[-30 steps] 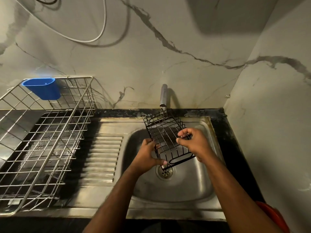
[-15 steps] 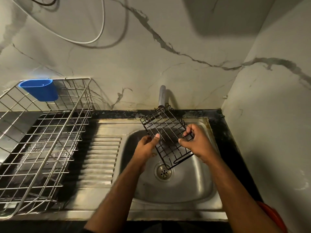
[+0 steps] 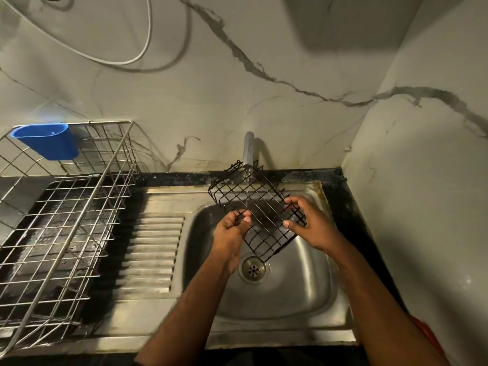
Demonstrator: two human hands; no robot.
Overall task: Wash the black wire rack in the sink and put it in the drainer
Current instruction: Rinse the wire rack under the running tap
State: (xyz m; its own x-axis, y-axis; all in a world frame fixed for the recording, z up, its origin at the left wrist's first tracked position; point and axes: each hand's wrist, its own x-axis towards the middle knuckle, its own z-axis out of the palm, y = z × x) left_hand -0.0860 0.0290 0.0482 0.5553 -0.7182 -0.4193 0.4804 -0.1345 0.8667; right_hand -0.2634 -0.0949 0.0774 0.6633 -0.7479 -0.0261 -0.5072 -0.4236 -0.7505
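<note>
The black wire rack (image 3: 260, 204) is held tilted over the steel sink (image 3: 290, 286), its far end under the tap (image 3: 248, 149), where a thin stream of water falls onto it. My left hand (image 3: 232, 233) pinches the rack's left edge between thumb and fingers. My right hand (image 3: 309, 223) grips its right side, fingers curled round the wires. The metal wire drainer (image 3: 60, 220) stands on the left of the counter, apart from the rack.
A blue plastic cup (image 3: 46, 140) hangs on the drainer's back rim. The ribbed draining board (image 3: 153, 249) lies between drainer and sink. The sink drain (image 3: 253, 268) sits below the rack. Marble walls close in behind and at the right.
The rack has been turned in my hands, going flatter and wider under the tap. My left hand has shifted up from the rack's lower corner to its left edge.
</note>
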